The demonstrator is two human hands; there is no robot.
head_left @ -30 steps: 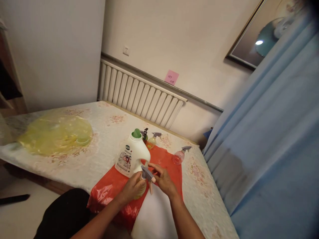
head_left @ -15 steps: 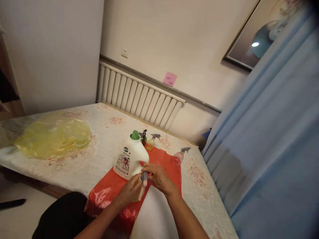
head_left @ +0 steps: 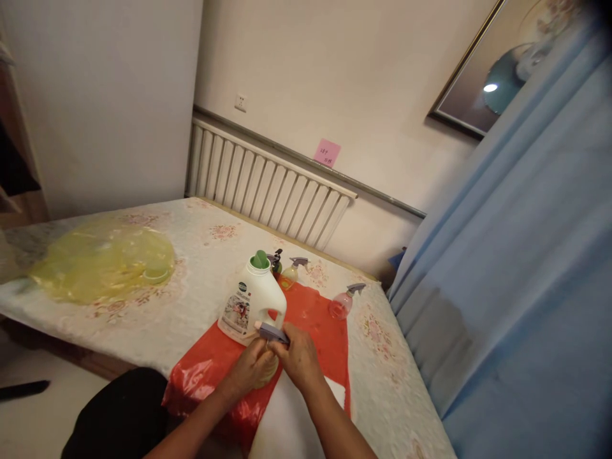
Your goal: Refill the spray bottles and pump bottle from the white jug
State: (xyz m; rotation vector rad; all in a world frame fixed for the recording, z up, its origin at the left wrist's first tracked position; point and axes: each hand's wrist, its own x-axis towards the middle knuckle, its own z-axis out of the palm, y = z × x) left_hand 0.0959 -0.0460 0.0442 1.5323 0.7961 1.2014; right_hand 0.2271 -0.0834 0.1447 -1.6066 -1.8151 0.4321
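Note:
A small spray bottle (head_left: 266, 377) with pale yellowish contents is held upright in front of me, partly hidden by fingers. My left hand (head_left: 246, 368) wraps its body below the neck. With closed fingers my right hand (head_left: 300, 358) grips the grey trigger head (head_left: 273, 333), whose nozzle points left. Just behind them stands a white detergent jug (head_left: 258, 294) with an open mouth and something green in it. Both hands are over a red plastic bag (head_left: 313, 312). Beneath my right forearm lies a large white shape (head_left: 289, 421) I cannot identify.
A pink spray bottle (head_left: 340, 307) stands at the bag's right edge; a yellow one (head_left: 289, 274) and a dark one (head_left: 276, 261) are behind the jug. Leftward on the floral cover (head_left: 210, 255) lies a yellow plastic bag (head_left: 95, 258) with a green cap (head_left: 155, 275). A blue curtain (head_left: 516, 255) hangs right.
The trigger head has turned, its nozzle swinging from facing me to facing left. My right hand has rotated with it and closed around its back. My left hand stays on the bottle.

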